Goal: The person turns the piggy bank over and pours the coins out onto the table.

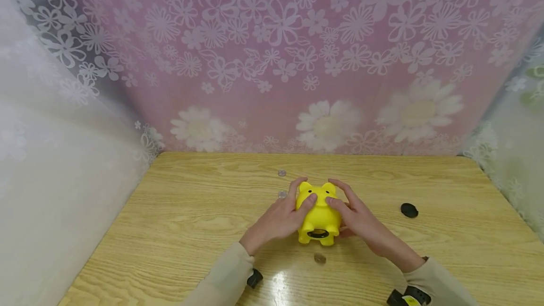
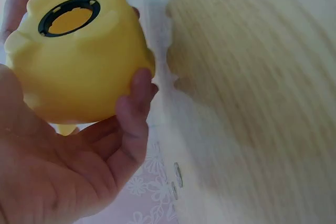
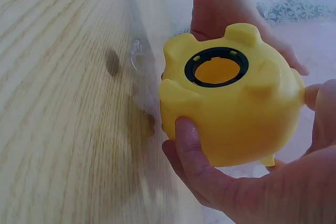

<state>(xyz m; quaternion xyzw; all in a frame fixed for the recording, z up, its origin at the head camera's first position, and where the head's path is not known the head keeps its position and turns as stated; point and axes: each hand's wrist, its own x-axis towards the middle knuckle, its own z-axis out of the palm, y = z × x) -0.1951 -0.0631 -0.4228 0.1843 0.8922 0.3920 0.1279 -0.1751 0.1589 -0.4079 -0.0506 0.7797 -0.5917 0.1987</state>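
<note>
A yellow piggy bank (image 1: 320,216) is held between both hands above the table, tilted so its feet and underside face the person. My left hand (image 1: 282,214) grips its left side and my right hand (image 1: 361,216) its right side, thumbs on the front near the face. In the right wrist view, the round hole in the belly, ringed by a black rim (image 3: 189,72), stands open. A small brownish, blurred coin-like piece (image 1: 320,258) shows just below the bank. Two silver coins (image 1: 282,173) lie beyond the left hand.
A round black cap (image 1: 409,210) lies on the wooden table (image 1: 191,216), right of the hands. Flowered cloth (image 1: 272,60) hangs behind the table's far edge, and pale cloth (image 1: 55,155) closes in the left side.
</note>
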